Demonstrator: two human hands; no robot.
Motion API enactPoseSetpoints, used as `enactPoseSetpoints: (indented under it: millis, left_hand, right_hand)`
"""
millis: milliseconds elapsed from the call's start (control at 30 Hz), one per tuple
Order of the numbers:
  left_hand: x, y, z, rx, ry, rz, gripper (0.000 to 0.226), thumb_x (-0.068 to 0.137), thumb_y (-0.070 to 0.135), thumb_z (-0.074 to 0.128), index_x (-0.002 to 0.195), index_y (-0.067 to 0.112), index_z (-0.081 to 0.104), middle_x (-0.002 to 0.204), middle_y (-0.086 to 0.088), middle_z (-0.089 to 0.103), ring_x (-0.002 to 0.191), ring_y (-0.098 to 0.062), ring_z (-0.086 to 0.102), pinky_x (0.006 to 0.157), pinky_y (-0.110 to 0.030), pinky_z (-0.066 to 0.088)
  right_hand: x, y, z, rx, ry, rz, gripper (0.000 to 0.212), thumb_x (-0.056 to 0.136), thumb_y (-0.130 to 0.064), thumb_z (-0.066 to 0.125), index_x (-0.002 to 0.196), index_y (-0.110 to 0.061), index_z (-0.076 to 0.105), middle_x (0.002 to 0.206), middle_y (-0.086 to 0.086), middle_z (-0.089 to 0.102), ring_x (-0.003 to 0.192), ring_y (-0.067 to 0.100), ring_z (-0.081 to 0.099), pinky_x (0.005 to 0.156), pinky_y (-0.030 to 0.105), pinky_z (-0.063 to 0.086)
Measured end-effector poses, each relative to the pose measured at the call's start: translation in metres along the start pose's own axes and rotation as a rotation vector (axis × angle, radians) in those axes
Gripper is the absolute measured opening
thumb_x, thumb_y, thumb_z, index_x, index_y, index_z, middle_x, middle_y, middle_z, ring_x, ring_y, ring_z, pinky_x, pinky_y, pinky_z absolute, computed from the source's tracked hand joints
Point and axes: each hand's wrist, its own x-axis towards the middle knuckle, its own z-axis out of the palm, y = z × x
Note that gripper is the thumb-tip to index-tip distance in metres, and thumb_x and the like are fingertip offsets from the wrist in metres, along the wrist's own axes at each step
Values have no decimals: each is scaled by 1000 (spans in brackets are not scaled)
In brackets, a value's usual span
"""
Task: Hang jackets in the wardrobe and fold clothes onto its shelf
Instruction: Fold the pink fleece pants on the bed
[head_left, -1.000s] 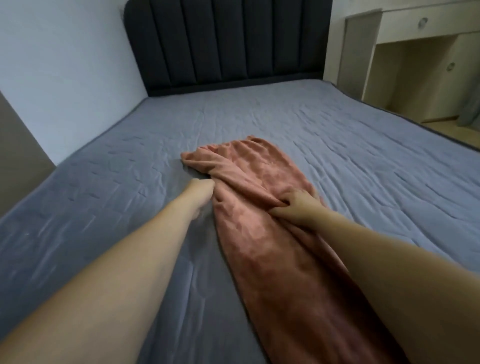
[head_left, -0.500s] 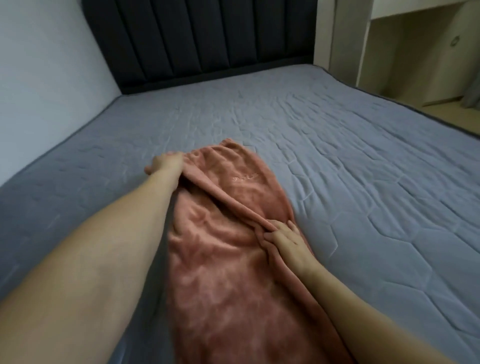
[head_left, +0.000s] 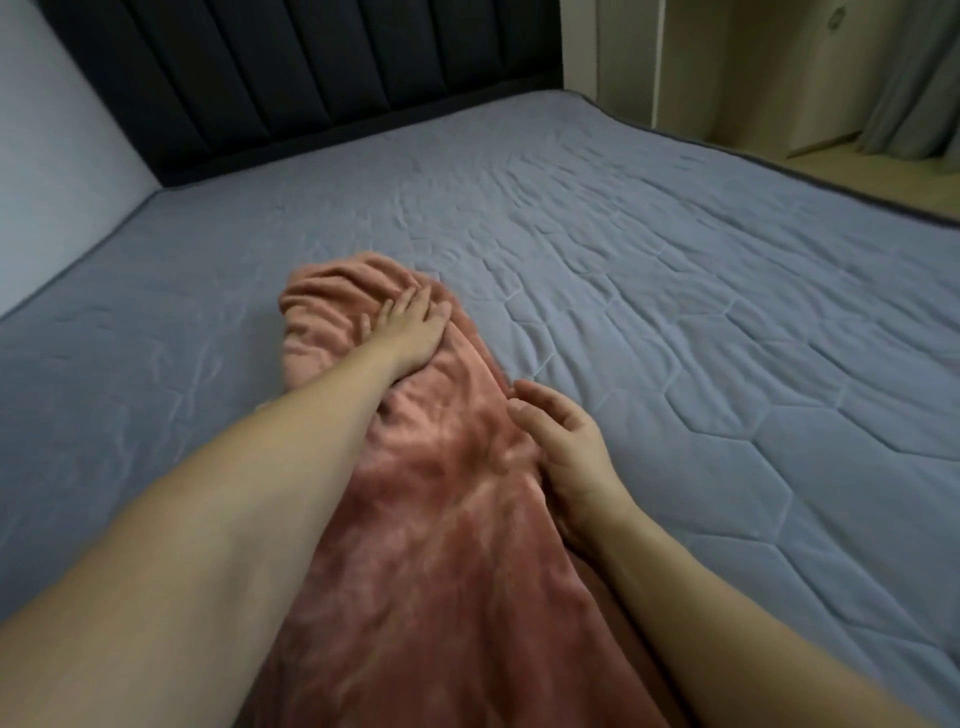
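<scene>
Both hands have let go of the fleece: the left hand (head_left: 410, 332) presses flat-fingered on the salmon-pink fleece garment (head_left: 431, 519) lying on the grey quilted mattress (head_left: 675, 291), the right hand (head_left: 566, 457) loosely spread at its edge.

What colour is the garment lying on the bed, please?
A salmon pink, plush-looking garment, seen in the head view.

Free room around the garment

Open bed (head_left: 649, 322) lies right of the pink garment (head_left: 441, 519); passage is blocked beyond it by the headboard (head_left: 311, 67).
</scene>
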Motion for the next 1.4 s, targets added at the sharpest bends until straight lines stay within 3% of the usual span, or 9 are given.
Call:
enactPoseSetpoints:
  millis: [100,300,467,733,833,1000,1167,1300,1400]
  left_hand:
    - [-8,8,-4,135,289,-104,81,88,67,33,144,9,36,151,-14,33,139,-35,29,113,-48,23]
    - [-1,28,-16,-132,245,-47,41,98,26,36,121,0,59,129,-23,58,119,-37,55,97,-38,42]
    - [-20,39,-1,-110,3,-41,53,103,37,29,142,2,40,151,-20,34,139,-34,32,114,-38,25]
    - [-240,-31,49,234,28,62,79,84,66,-3,154,30,-3,163,7,-8,148,-13,-12,116,-45,-12]
    - [-238,-27,55,250,67,57,72,92,60,11,155,27,0,163,3,-7,149,-16,-12,118,-50,-9]
    - [-236,-33,63,237,129,71,73,92,61,15,155,24,7,163,0,3,150,-19,-4,118,-52,-6]
    - [-251,-19,47,165,53,0,73,94,58,20,156,21,5,164,0,-1,150,-21,-6,118,-50,-9]
    - [-316,-2,38,35,-118,6,73,96,60,18,156,20,3,164,0,-5,149,-20,-10,118,-48,-11]
    - [-411,10,47,13,-130,130,76,92,63,13,155,23,2,163,5,-5,149,-17,-12,114,-51,-15]
  right_hand:
    - [0,4,0,-224,-17,-42,40,81,-5,73,118,-18,63,111,-1,70,102,15,68,85,31,56]
    - [-1,6,1,-278,5,-60,40,85,3,61,116,-22,64,101,9,72,89,19,69,81,35,57]
    - [4,2,-9,-144,5,-30,38,84,2,59,115,-20,65,94,4,73,87,19,70,71,28,56]
    - [6,2,0,-140,78,-15,31,89,5,57,116,-11,60,96,4,73,90,15,69,85,32,56]
    - [-3,0,8,-360,111,-44,38,89,-13,65,126,-13,54,99,2,70,90,14,67,90,37,54]
    - [-56,-23,1,-978,-19,188,106,59,-55,78,147,-38,20,114,-8,56,92,10,62,73,28,54]
    - [-123,-46,-17,-1270,29,136,63,85,-17,65,140,-26,38,87,-2,59,60,10,61,49,23,50]
    - [-169,-62,-19,-1538,146,93,45,92,-38,57,128,-12,50,107,12,63,88,26,60,68,28,41]
    - [-212,-73,-15,-1591,118,317,67,85,-67,51,112,-6,54,106,15,63,85,30,63,59,29,46]
